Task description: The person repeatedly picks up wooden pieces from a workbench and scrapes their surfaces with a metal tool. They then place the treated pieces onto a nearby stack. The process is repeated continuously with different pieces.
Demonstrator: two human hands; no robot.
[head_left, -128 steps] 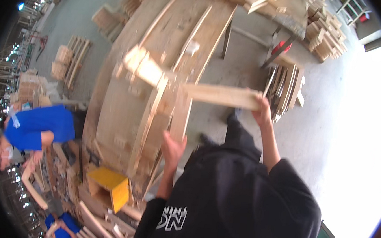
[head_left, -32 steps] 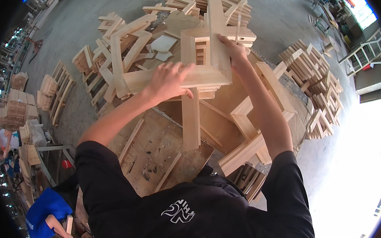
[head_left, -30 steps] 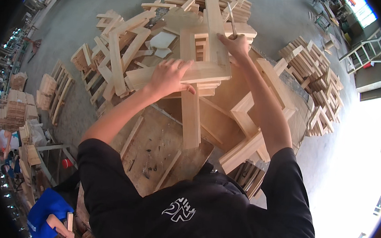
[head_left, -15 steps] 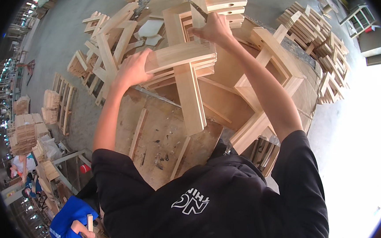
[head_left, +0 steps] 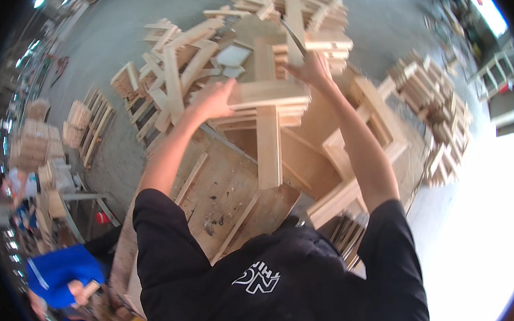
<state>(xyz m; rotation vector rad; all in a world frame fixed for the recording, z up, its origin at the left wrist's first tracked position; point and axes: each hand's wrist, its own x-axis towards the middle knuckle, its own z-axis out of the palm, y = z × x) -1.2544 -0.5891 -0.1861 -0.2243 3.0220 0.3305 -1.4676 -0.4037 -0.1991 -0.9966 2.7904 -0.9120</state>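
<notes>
My left hand (head_left: 213,99) at centre-upper frame, fingers curled over left end of wooden T-frame (head_left: 267,110). My right hand (head_left: 313,69) just above, gripping frame's far edge; finger spread unclear. Frame lies across plank heap (head_left: 180,71), its stem pointing down toward workbench (head_left: 218,199). Person in blue (head_left: 61,272) at lower left holds small wood block.
</notes>
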